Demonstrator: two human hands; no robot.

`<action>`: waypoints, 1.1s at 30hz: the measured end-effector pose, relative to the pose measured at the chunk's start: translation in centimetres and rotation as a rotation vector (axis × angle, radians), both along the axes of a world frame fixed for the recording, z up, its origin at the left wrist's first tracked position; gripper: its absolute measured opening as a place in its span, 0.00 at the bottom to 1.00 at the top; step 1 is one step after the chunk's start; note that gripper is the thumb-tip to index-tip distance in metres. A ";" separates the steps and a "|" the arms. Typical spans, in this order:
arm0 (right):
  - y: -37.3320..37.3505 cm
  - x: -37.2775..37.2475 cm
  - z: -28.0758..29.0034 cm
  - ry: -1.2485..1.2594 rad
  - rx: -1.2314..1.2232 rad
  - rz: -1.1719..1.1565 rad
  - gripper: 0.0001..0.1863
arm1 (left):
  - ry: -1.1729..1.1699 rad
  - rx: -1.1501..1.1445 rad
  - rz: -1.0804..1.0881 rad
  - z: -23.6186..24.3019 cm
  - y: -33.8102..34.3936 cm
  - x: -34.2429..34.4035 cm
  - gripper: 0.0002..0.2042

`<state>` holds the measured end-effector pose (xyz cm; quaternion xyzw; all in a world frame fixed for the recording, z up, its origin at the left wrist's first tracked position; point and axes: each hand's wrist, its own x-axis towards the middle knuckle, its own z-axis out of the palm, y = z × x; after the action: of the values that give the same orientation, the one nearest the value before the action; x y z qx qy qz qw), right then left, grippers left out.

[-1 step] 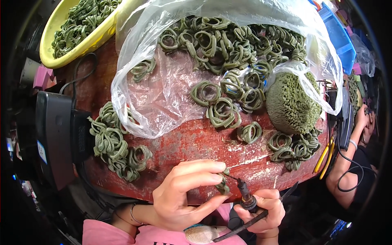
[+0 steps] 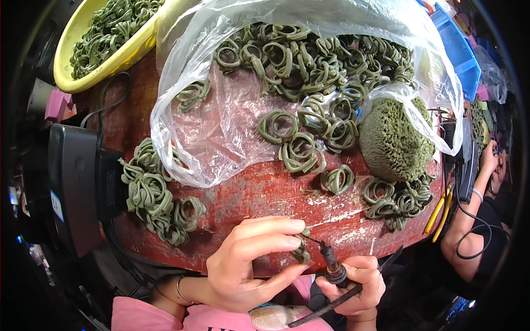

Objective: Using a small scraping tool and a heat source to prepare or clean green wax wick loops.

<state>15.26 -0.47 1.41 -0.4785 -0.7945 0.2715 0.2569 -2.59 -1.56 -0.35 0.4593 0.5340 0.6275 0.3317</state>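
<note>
My left hand (image 2: 248,262) pinches a small green ring piece (image 2: 301,251) between thumb and fingertips, above the table's near edge. My right hand (image 2: 356,284) grips a dark soldering iron (image 2: 331,262) with a thin tip. That tip points left and meets or nearly meets the ring piece; contact is too small to tell. A dark cord (image 2: 326,307) runs under my right hand. Beyond my hands, a loose green ring cluster (image 2: 338,179) lies on the red table (image 2: 259,201). More rings (image 2: 152,193) are heaped at the left, and a smaller group (image 2: 397,198) sits at the right.
A clear plastic bag (image 2: 221,138) spreads across the table under many green rings. A porous green block (image 2: 395,140) stands at right. Around the edges are a yellow basket (image 2: 72,83), black box (image 2: 77,182), blue bin (image 2: 461,55), yellow-handled pliers (image 2: 439,215) and another person's arm (image 2: 469,231).
</note>
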 end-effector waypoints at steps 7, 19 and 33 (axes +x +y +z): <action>0.1 -0.1 0.2 -0.054 0.017 0.013 0.23 | 0.049 0.009 0.017 0.0 0.0 0.1 0.21; 0.0 0.3 -0.1 0.005 -0.001 0.029 0.23 | 0.008 0.018 0.042 -0.2 0.0 0.1 0.22; 2.2 2.2 -0.3 0.198 0.159 -0.233 0.22 | -0.106 -0.030 -0.112 -0.3 -0.6 -0.1 0.30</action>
<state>17.50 1.75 1.07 -0.5164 -0.7234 0.2222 0.4007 -2.73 -2.16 -0.65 0.4496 0.4987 0.6234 0.4008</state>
